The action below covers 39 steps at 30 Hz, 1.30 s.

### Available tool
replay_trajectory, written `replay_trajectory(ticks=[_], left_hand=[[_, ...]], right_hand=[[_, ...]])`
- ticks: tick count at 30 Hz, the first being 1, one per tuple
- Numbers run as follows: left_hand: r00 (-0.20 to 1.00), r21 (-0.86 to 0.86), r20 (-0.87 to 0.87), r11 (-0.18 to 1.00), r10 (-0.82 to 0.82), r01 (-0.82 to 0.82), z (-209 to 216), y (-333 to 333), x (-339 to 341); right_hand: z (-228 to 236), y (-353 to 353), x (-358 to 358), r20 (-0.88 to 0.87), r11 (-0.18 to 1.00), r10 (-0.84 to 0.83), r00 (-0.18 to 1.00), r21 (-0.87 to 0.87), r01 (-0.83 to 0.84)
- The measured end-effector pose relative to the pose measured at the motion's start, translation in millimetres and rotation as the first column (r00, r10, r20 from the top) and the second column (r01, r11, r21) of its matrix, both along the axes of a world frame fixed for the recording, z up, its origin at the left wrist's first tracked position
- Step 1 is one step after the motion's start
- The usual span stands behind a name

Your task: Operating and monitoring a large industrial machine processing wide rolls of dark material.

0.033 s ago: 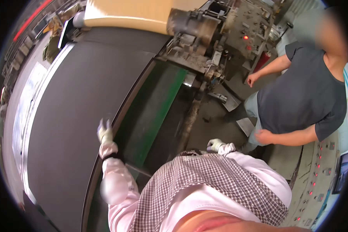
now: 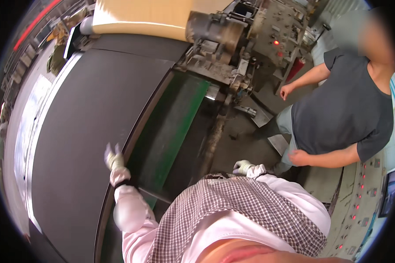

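Observation:
A wide dark grey sheet [image 2: 83, 114] runs from the roller end of a machine toward me on the left. Over its right-hand edge reaches my left hand [image 2: 114, 159], in a pale glove with fingers spread, holding nothing. Whether the fingertips touch the sheet I cannot tell. Near my waist, to the right, is my right hand [image 2: 242, 167], also gloved, its fingers curled in and nothing visible in them. A dark line crosses the sheet near the far end, just before the shiny tan roll [image 2: 140, 19].
Beside the sheet lies a green-edged bed [image 2: 169, 127]. Motor and roller mounts [image 2: 217, 35] stand at its far end. On the right stands a person in a dark shirt [image 2: 342, 105], close to a control panel [image 2: 355, 210] with red lights.
My left hand has shifted slightly left and nearer to me over the sheet. The cross line near the roll shows more clearly. My right hand has hardly moved.

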<state>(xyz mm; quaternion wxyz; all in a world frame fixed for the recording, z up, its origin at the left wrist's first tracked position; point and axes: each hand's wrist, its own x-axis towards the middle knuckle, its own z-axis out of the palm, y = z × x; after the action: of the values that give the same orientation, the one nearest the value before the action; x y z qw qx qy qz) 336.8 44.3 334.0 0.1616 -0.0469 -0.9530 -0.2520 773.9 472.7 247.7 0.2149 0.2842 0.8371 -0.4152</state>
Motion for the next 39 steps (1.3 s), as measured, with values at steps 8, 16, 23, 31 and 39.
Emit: replay_trajectory(ticks=[8, 16, 23, 31, 39], left_hand=[[0.955, -0.363, 0.264, 0.931, 0.131, -0.027, 0, -56, 58], [0.923, -0.220, 0.357, 0.973, 0.140, -0.063, -15, 30, 13], [0.665, -0.448, 0.398, 0.766, 0.632, -0.461, -7, -89, 60], [0.787, -0.432, 0.350, 0.833, 0.508, -0.346, -24, -136, 36], [0.802, -0.413, 0.344, 0.846, 0.488, -0.337, -28, -132, 50]], right_hand=[[-38, -11, 39, 0.381, 0.940, 0.328, 0.865, -0.220, -0.259], [-56, 41, 74, 0.441, 0.952, 0.235, 0.866, -0.283, -0.114], [-70, 30, 93, 0.506, 0.952, 0.193, 0.841, -0.304, -0.036], [-66, 15, 114, 0.581, 0.960, 0.147, 0.800, -0.277, 0.025], [-71, -4, 141, 0.541, 0.948, 0.149, 0.828, -0.315, 0.035]])
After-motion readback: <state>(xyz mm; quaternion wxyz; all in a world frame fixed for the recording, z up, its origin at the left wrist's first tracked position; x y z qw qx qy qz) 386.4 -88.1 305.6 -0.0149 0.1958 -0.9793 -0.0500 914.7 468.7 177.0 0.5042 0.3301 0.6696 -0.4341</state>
